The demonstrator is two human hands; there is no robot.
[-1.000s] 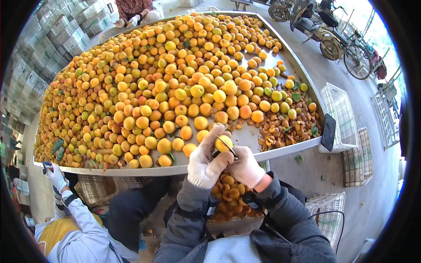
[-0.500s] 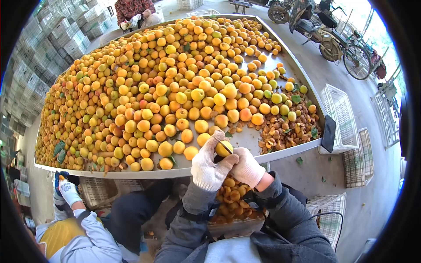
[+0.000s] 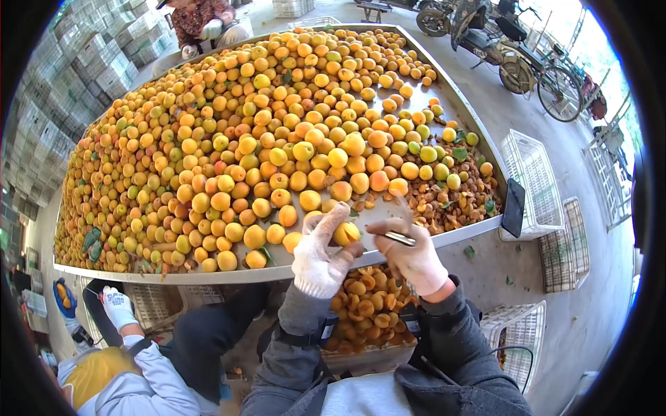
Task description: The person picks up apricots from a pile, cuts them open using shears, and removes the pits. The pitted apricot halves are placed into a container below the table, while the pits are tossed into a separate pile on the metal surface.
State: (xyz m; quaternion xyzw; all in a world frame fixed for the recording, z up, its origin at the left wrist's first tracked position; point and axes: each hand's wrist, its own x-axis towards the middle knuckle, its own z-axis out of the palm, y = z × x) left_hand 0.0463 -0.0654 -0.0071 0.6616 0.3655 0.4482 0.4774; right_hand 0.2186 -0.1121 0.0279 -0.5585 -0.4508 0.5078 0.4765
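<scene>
My left hand (image 3: pixel 322 255), in a pale knit glove, is closed around an apricot (image 3: pixel 346 234) at the front edge of the metal table (image 3: pixel 451 239). The apricot shows a dark cut line. To its right, my right hand (image 3: pixel 409 258), also gloved and partly blurred, grips a small knife (image 3: pixel 400 238), apart from the fruit. Whole apricots (image 3: pixel 208 159) are heaped over the table. A pile of brown pits and scraps (image 3: pixel 444 204) lies at its right corner. Below my hands, a crate holds halved apricots (image 3: pixel 368 305).
A dark phone (image 3: pixel 513 208) sits at the table's right corner. White crates (image 3: pixel 531 180) stand on the floor at the right. One co-worker (image 3: pixel 132 367) sits at lower left, another (image 3: pixel 198 24) across the table. Motorbikes and a bicycle (image 3: pixel 560 93) are at upper right.
My right hand has moved right, away from the apricot, with the knife. The lower-left co-worker's hands have come apart. The view has shifted slightly.
</scene>
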